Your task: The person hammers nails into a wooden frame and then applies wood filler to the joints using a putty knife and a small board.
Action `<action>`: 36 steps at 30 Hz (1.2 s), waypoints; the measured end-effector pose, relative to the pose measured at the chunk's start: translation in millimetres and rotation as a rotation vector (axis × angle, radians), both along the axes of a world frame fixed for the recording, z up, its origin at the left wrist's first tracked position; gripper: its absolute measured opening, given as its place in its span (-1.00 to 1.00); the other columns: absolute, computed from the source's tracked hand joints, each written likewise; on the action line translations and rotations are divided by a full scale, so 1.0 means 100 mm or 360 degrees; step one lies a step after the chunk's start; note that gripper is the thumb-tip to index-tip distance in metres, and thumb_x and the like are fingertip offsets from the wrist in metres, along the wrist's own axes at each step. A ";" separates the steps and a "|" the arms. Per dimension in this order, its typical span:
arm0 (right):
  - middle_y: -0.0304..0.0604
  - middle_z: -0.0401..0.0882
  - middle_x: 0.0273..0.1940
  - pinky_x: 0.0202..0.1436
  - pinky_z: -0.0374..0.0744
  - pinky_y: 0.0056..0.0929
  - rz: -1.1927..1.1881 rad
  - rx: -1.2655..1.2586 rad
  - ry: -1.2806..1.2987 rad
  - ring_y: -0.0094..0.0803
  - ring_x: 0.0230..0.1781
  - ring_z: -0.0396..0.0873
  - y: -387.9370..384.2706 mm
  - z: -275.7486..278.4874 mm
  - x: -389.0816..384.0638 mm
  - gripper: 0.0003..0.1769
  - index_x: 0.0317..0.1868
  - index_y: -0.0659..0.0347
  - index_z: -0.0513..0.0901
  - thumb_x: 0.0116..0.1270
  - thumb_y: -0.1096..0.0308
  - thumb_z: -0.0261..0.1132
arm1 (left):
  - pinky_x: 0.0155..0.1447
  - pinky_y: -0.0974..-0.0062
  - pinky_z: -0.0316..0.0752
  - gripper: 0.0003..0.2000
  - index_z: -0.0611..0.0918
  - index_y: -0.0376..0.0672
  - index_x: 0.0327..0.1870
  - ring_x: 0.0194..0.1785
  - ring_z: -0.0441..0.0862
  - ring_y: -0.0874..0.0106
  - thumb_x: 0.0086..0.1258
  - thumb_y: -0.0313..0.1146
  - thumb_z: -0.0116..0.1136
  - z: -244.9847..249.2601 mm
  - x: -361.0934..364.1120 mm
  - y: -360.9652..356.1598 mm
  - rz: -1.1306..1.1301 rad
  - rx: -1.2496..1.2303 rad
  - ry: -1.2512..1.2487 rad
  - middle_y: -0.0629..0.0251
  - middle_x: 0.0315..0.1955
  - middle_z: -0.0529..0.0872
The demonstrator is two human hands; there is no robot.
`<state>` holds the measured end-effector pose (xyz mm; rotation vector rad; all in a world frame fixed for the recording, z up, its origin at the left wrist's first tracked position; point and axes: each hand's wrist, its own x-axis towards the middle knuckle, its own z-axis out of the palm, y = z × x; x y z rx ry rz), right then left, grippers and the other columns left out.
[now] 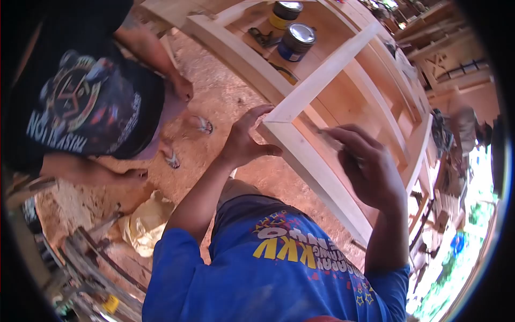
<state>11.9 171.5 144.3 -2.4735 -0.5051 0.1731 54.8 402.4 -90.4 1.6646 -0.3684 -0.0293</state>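
Pale wooden frame (317, 167) over reddish dirt floor (225, 96) bears 2 cans (296, 40); left hand (244, 140) spread on its corner, right hand (370, 172) pinching a pale scrap (330, 138).

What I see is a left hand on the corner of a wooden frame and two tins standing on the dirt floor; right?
The head view shows the blue tin and the yellow tin standing on the wooden frame, not the dirt floor. The left hand does rest on its corner.
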 end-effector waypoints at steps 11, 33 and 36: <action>-0.23 0.70 0.05 0.23 0.59 -0.15 0.0197 -0.0649 0.0010 -0.18 0.15 0.64 0.73 -0.36 0.51 -0.54 0.18 0.02 0.73 0.27 0.55 0.31 | 0.41 0.20 0.57 -0.02 0.51 -0.21 0.43 0.32 0.67 0.11 -0.11 -0.15 0.80 -0.06 0.17 0.00 -0.0059 -0.0298 -0.0125 0.03 0.24 0.69; -0.19 0.78 0.07 0.18 0.65 -0.09 0.0198 -0.0581 0.0289 -0.01 0.05 0.71 0.69 -0.47 0.82 -0.56 0.07 0.07 0.82 0.25 0.61 0.24 | 0.33 0.14 0.61 0.03 0.55 -0.20 0.37 0.23 0.72 0.02 -0.23 0.02 0.79 -0.34 0.29 -0.15 0.0021 -0.0248 -0.0180 0.00 0.18 0.73; -0.10 0.80 0.04 0.14 0.68 -0.12 0.0286 -0.0566 0.0337 0.01 0.02 0.74 0.61 -0.48 0.86 -0.53 0.06 0.08 0.84 0.18 0.66 0.29 | 0.36 0.22 0.60 -0.04 0.55 -0.17 0.39 0.28 0.71 0.19 -0.12 -0.06 0.79 -0.32 0.29 -0.15 -0.0056 -0.0289 -0.0054 0.09 0.19 0.74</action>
